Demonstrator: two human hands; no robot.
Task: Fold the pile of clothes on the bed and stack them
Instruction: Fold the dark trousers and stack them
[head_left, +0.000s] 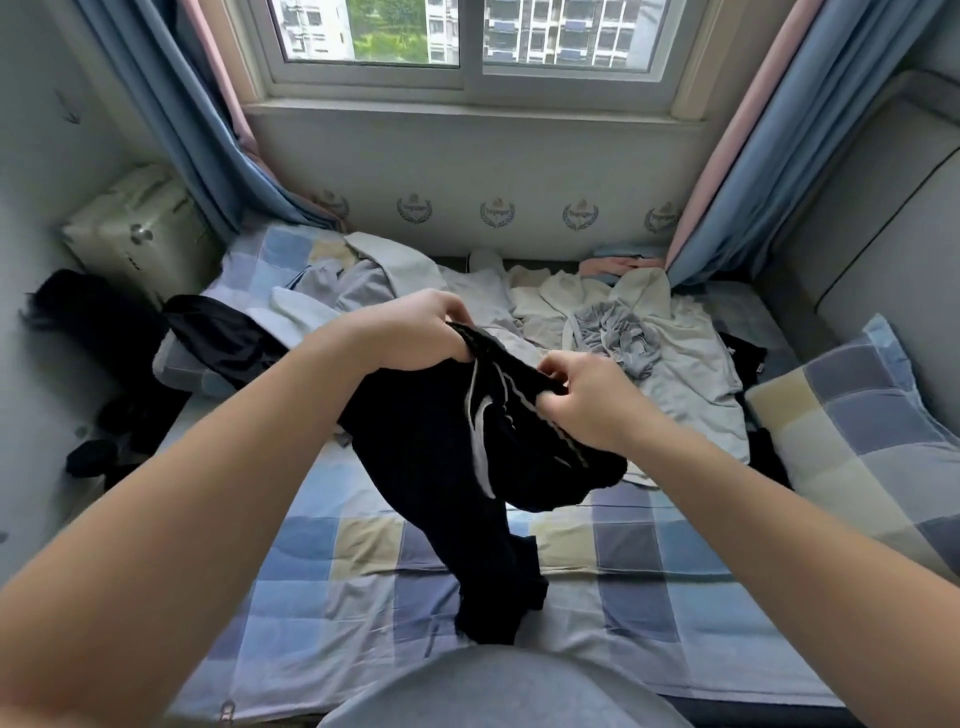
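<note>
Black garment (447, 467) | pinched by left hand (415, 332); right hand (587, 400) | above bed (649, 597)

No words or numbers can be read: the black garment (415, 467) bears only a white curved logo mark (477, 441), and the laurel crests (496, 212) on the wall (415, 156) carry lettering too small to read.
</note>
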